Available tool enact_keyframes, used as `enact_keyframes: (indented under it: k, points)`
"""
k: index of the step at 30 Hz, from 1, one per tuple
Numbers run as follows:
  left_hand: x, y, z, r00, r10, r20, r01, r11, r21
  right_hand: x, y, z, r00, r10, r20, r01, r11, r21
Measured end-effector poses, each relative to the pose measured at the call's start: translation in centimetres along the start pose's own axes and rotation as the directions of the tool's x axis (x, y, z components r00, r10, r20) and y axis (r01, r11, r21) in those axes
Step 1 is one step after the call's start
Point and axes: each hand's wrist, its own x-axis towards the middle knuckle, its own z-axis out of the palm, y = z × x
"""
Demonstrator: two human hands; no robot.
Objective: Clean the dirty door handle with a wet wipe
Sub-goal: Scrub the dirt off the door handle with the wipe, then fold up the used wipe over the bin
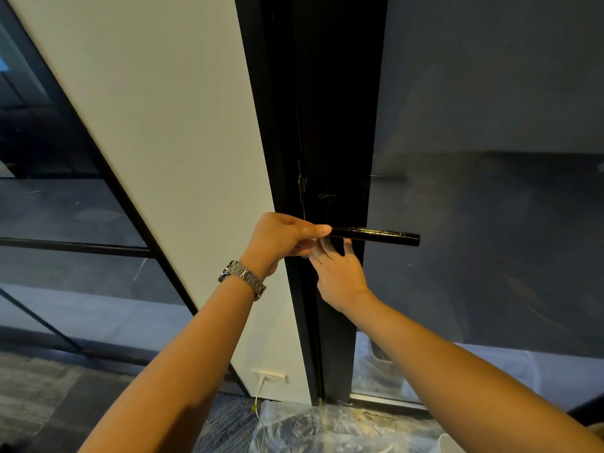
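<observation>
A black bar-shaped door handle (376, 236) sticks out to the right from the dark door frame (327, 125); pale smears show along its top. My left hand (281, 237), with a metal watch (243, 277) on the wrist, is closed around the handle's inner end, thumb lying on top. My right hand (340, 276) is just below the handle with its fingers spread, the fingertips reaching up behind the bar. No wet wipe shows in either hand.
A dark glass door panel (490, 223) fills the right side. A white wall strip (179, 125) and glass partitions stand to the left. Crumpled clear plastic sheeting (327, 426) lies on the floor below, near a wall socket (269, 376) with a cable.
</observation>
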Motion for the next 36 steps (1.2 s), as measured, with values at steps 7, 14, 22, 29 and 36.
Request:
enact_keyframes:
  k: [7,14,22,29,36]
  points:
    - [0.2,-0.1,0.1,1.000,-0.006,0.014,0.006,1.000,-0.001,-0.2,0.1,0.4,0.916,0.377,-0.138,-0.251,0.805,0.537]
    - [0.2,-0.1,0.1,1.000,-0.004,0.017,0.004,1.000,0.000,-0.8,-1.2,0.2,0.741,0.612,0.275,-0.466,0.175,0.867]
    - [0.3,-0.2,0.1,1.000,0.003,0.023,-0.003,1.000,-0.002,1.5,-0.4,-0.5,0.529,0.233,0.816,-0.324,-0.833,0.448]
    - [0.1,0.3,0.1,0.997,0.026,0.069,-0.023,0.999,-0.044,0.2,1.2,-1.8,0.593,0.187,0.784,-0.331,-0.830,0.448]
    - [-1.4,0.3,1.5,0.994,-0.051,0.096,0.079,0.947,-0.310,-2.6,2.9,-1.9,0.674,0.229,0.702,-0.289,-0.793,0.536]
